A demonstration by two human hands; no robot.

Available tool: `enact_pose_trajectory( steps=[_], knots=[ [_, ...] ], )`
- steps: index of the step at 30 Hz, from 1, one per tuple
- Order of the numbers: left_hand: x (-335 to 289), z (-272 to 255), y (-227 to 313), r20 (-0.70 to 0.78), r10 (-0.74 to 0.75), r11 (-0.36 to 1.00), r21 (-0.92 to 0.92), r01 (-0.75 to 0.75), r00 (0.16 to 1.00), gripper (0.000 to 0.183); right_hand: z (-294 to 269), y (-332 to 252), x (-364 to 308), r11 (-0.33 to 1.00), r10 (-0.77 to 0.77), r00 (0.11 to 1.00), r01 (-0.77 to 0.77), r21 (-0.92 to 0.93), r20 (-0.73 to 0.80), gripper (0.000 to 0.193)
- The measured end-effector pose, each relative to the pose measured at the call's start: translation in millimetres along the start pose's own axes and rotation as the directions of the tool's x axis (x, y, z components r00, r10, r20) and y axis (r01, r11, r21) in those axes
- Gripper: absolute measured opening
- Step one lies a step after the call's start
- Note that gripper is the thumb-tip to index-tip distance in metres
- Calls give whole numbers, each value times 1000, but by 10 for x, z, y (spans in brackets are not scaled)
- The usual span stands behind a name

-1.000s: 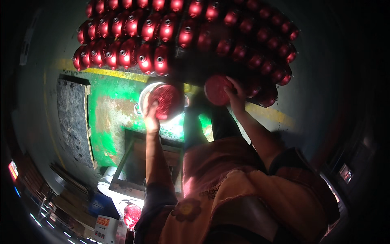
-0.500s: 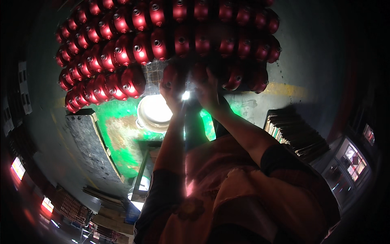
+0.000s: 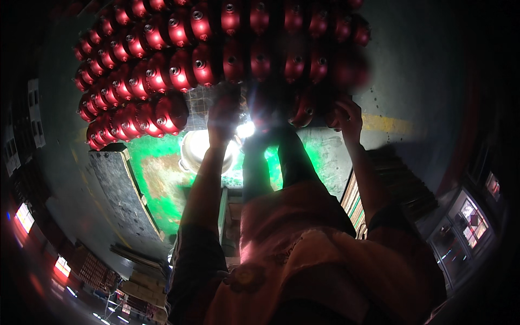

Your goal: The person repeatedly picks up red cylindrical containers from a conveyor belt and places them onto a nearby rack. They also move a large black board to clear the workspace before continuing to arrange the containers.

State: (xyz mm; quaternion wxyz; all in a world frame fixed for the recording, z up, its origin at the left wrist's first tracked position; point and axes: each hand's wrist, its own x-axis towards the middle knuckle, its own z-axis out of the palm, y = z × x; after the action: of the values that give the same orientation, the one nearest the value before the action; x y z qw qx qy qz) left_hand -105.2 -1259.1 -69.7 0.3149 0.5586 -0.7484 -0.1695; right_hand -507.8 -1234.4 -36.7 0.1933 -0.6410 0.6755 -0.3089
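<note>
Rows of glossy red, rounded metal canisters (image 3: 170, 112), each with a small round fitting, stand close together in front of me. My left hand (image 3: 221, 125) reaches to the front row, at a dark canister beside a bare patch of wire grid; shadow and glare hide its fingers. Off to the right, my right hand (image 3: 348, 116) has its fingers curled round the shaded canister (image 3: 332, 119) at that end of the front row. Between the hands a tilted red canister (image 3: 301, 111) sits in the same row. A strong light (image 3: 245, 130) shines just right of my left hand.
A white round tub (image 3: 189, 154) stands below the front row, on a green-stained floor (image 3: 162, 208). Left of it lies a dark board (image 3: 122, 189) with a pale edge. A stack of thin slats (image 3: 392, 184) is by my right forearm. The wire grid (image 3: 198, 103) shows between canisters.
My right hand has moved right, from a canister near the middle to the one at the row's right end. My left hand has shifted slightly left and stays at the front row.
</note>
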Motion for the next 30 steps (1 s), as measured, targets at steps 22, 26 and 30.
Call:
enact_pose_trajectory(
  steps=[22,26,30],
  knots=[
    [53,-10,365,576,-118,937,-206,283,809,34,447,-267,183,987,2,674,-119,106,738,50],
    [-294,106,418,407,-160,905,-303,299,899,31,458,-350,239,977,-156,694,2,214,703,37],
    [-721,-167,644,279,-235,858,-391,334,931,28,300,-471,145,948,-301,695,140,287,653,39]
  ],
)
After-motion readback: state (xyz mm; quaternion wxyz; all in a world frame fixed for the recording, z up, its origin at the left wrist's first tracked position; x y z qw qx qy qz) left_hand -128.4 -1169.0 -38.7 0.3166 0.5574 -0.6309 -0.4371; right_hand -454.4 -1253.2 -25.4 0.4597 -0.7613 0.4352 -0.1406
